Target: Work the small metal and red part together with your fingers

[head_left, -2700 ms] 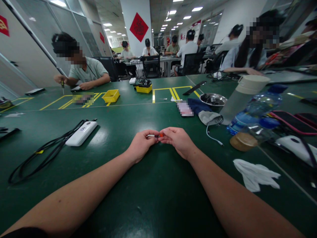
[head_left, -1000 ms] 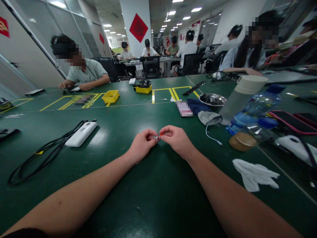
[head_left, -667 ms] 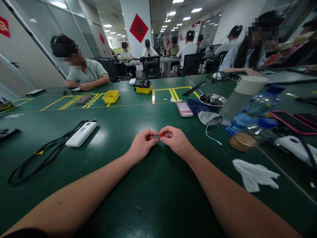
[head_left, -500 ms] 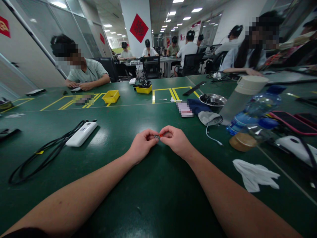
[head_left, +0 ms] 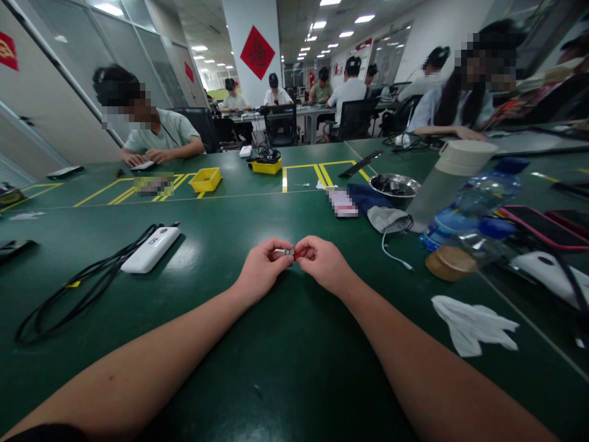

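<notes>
Over the middle of the green table, both hands meet fingertip to fingertip. My left hand (head_left: 263,266) pinches a small silver metal piece (head_left: 289,251) between thumb and forefinger. From the right, my right hand (head_left: 326,263) grips a small red-orange piece (head_left: 297,254) that touches or joins the metal one. Fingers cover most of both pieces, so their exact kind and how they connect cannot be made out.
A white power bank (head_left: 151,250) with a looped black cable (head_left: 87,288) lies left. At right are a crumpled white cloth (head_left: 476,325), bottles (head_left: 453,261), a tumbler (head_left: 444,184) and a steel bowl (head_left: 394,186). Yellow bins (head_left: 205,180) stand farther back; a co-worker (head_left: 161,132) sits across.
The metal piece has turned slightly and shows more of its silver side. My right fingers have curled in closer around the red-orange piece. Both hands stay in nearly the same place.
</notes>
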{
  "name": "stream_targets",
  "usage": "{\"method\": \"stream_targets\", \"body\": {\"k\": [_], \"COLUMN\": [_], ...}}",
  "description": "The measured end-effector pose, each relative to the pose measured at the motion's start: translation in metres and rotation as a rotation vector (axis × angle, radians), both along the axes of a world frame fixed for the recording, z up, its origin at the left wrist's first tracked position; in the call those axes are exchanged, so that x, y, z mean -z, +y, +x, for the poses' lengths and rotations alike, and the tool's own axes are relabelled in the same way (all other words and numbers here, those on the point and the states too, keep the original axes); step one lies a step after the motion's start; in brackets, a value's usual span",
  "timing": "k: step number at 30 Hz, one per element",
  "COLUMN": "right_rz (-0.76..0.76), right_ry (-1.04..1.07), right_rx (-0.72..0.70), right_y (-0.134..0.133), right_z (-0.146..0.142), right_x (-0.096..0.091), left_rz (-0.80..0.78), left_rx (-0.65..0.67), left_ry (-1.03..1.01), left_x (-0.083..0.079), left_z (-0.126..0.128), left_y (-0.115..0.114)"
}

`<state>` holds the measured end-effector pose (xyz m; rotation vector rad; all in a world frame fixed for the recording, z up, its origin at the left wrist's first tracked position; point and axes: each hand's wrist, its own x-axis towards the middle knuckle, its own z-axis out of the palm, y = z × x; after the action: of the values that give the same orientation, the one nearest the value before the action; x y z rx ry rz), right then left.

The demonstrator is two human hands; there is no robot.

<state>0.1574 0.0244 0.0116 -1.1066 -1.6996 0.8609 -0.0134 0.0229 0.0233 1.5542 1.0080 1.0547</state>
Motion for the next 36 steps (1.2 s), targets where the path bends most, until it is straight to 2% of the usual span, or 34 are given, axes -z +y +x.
{"method": "stream_targets", "body": {"k": [4, 8, 21, 29, 36], "right_rz": [0.083, 0.080, -0.160, -0.244, -0.289], "right_ry": [-0.072, -0.051, 0.306, 0.550, 0.626], "right_rx": [-0.002, -0.018, -0.148, -0.146, -0.138], "right_y": [-0.004, -0.007, -0.006, -0.007, -0.006], "right_z": [-0.002, -0.003, 0.000, 0.003, 0.003], "right_x": [-0.002, -0.004, -0.008, -0.013, -0.014], "left_rz": [0.030, 0.003, -0.102, -0.133, -0.122], "left_rx": [-0.045, -0.051, -0.014, 0.057, 0.049], "left_ry": [0.047, -0.006, -0.282, -0.272, -0.281], "left_x": [0.001, 0.002, 0.003, 0.002, 0.003], "left_z": [0.001, 0.001, 0.001, 0.000, 0.001], "left_y": [0.002, 0.002, 0.002, 0.001, 0.001]}}
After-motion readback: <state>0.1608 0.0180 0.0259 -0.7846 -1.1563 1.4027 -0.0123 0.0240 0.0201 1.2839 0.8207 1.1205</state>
